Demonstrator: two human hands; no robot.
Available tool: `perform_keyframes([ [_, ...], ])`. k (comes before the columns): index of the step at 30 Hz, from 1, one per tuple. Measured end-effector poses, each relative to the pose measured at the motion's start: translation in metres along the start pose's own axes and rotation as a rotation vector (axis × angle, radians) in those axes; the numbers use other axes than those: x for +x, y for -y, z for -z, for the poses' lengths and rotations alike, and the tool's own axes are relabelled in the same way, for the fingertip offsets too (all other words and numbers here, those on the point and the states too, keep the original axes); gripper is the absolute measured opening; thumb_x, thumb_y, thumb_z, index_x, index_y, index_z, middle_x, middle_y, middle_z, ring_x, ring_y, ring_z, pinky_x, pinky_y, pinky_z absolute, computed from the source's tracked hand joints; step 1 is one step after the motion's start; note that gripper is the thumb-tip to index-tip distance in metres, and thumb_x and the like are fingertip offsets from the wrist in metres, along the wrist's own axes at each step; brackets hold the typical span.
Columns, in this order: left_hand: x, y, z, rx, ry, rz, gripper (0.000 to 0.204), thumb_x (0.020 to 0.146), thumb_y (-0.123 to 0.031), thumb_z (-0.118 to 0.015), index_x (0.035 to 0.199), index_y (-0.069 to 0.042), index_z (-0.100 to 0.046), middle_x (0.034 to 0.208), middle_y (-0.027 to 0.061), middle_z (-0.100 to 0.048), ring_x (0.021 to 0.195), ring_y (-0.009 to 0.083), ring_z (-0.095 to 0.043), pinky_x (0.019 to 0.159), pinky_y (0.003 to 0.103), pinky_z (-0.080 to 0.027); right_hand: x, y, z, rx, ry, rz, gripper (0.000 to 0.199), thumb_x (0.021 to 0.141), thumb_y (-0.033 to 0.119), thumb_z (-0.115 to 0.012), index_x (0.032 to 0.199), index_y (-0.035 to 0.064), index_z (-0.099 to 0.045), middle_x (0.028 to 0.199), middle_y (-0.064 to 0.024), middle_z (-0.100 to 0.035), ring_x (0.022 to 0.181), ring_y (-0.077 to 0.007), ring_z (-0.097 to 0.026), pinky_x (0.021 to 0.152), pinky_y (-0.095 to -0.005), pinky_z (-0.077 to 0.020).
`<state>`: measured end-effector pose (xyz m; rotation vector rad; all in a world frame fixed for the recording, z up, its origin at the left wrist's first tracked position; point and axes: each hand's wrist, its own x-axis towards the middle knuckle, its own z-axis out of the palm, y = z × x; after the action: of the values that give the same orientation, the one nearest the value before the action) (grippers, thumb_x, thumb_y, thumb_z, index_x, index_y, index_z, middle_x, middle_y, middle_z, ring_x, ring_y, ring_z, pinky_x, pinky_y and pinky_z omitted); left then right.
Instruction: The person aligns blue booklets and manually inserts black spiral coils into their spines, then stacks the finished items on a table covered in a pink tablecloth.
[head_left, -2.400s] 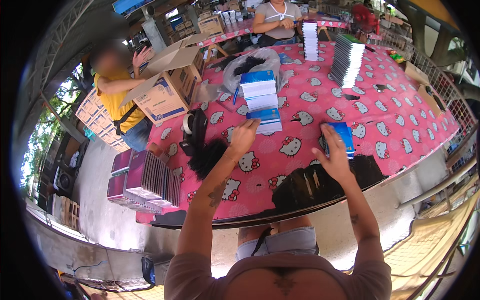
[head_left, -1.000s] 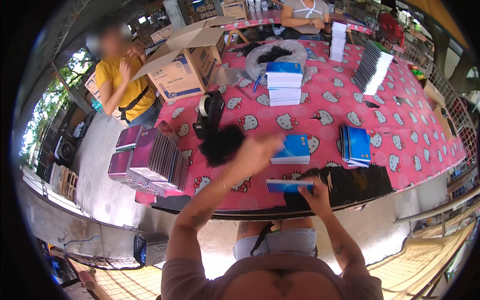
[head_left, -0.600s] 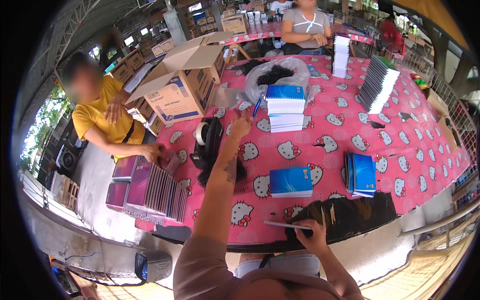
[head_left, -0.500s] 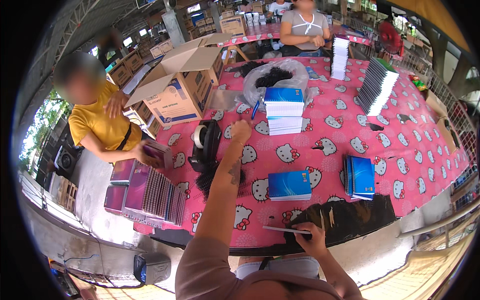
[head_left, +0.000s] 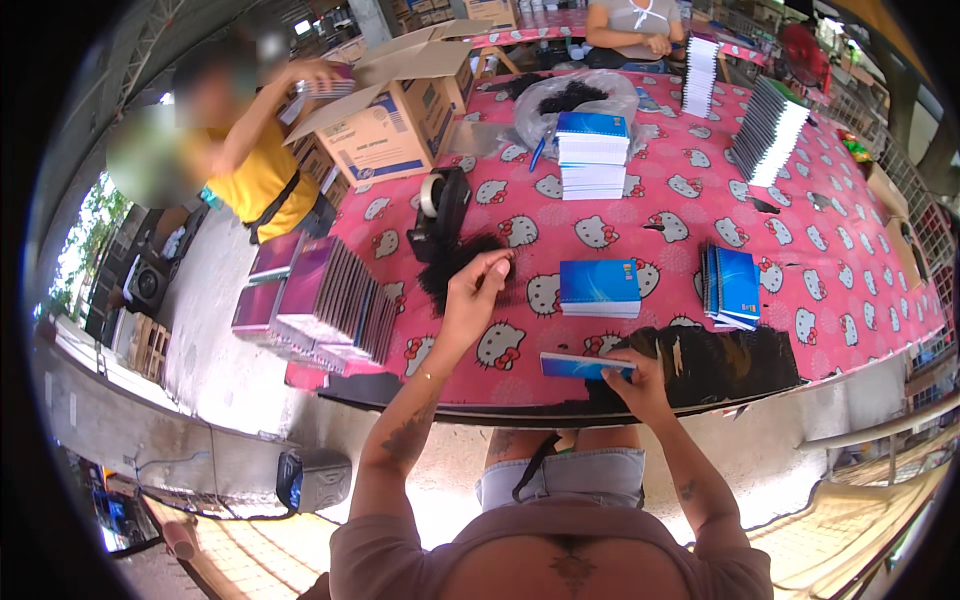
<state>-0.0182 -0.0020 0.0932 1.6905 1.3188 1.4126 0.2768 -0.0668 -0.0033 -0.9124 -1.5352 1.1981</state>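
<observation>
My right hand [head_left: 638,382] grips a thin blue notebook [head_left: 572,366] by its right end, tilted over the table's near edge. My left hand [head_left: 482,285] is closed in a pinch beside a loose bunch of black spiral binding coils [head_left: 437,285]; whatever its fingertips hold is too fine to make out. Beyond my right hand lies a low stack of blue notebooks [head_left: 598,283]. Farther right, several blue notebooks with black spirals [head_left: 730,283] are piled. A tall stack of blue-topped, white-edged notebooks [head_left: 592,160] stands farther back.
A black tape dispenser [head_left: 447,205] stands beyond the coils. Purple spiral notebooks [head_left: 330,295] are stacked at left, near an open carton [head_left: 395,135] where a person in yellow lifts notebooks. A plastic bag of black coils [head_left: 575,98], a blue pen [head_left: 537,153] and tall notebook stacks [head_left: 768,130] lie farther back.
My left hand has drawn back from near the tall stack to the coil bunch. The notebook in my right hand has tipped to show its blue cover. The person in yellow has raised notebooks toward the carton.
</observation>
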Motion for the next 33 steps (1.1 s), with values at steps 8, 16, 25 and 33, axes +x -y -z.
perform_keyframes([
  [8,-0.074,-0.037,0.021,0.055,-0.049,-0.021,0.028,0.098,-0.013,-0.066,0.123,-0.001,-0.063,0.083,0.0009,-0.067,0.076,0.0058,-0.06,0.07,0.022,-0.049,-0.004,0.0,-0.016,0.08,0.021,-0.074,0.028,0.086,-0.002,-0.069,0.114,0.0018,-0.067,0.096,-0.0028,-0.063,0.085,-0.0086,-0.056,0.077,-0.0246,-0.0471],
  [16,-0.085,-0.04,0.019,0.009,-0.124,-0.089,0.02,0.095,-0.005,-0.065,0.114,0.0,-0.066,0.088,0.0082,-0.071,0.076,0.0096,-0.064,0.069,0.026,-0.052,0.002,0.009,-0.014,-0.003,0.149,0.02,0.033,0.087,0.0,-0.07,0.12,0.002,-0.066,0.105,-0.0059,-0.066,0.092,-0.0111,-0.06,0.082,-0.0259,-0.0481],
  [25,-0.132,-0.016,0.0,0.228,0.051,-0.112,0.025,0.09,-0.003,-0.067,0.115,-0.005,-0.072,0.078,0.0079,-0.062,0.062,0.0137,-0.059,0.056,0.027,-0.049,0.006,-0.002,-0.013,-0.003,0.129,-0.017,0.026,0.093,0.005,-0.069,0.117,-0.0004,-0.067,0.098,-0.0059,-0.07,0.089,-0.01,-0.061,0.079,-0.0268,-0.0493],
  [33,-0.124,-0.001,-0.014,0.251,-0.032,-0.073,0.019,0.09,-0.011,-0.073,0.107,-0.005,-0.074,0.083,0.0114,-0.071,0.067,0.0161,-0.068,0.056,0.028,-0.051,0.005,0.001,-0.009,-0.023,0.17,-0.084,0.025,0.094,0.008,-0.069,0.117,-0.0018,-0.065,0.099,-0.0044,-0.068,0.091,-0.0092,-0.06,0.08,-0.0246,-0.0469],
])
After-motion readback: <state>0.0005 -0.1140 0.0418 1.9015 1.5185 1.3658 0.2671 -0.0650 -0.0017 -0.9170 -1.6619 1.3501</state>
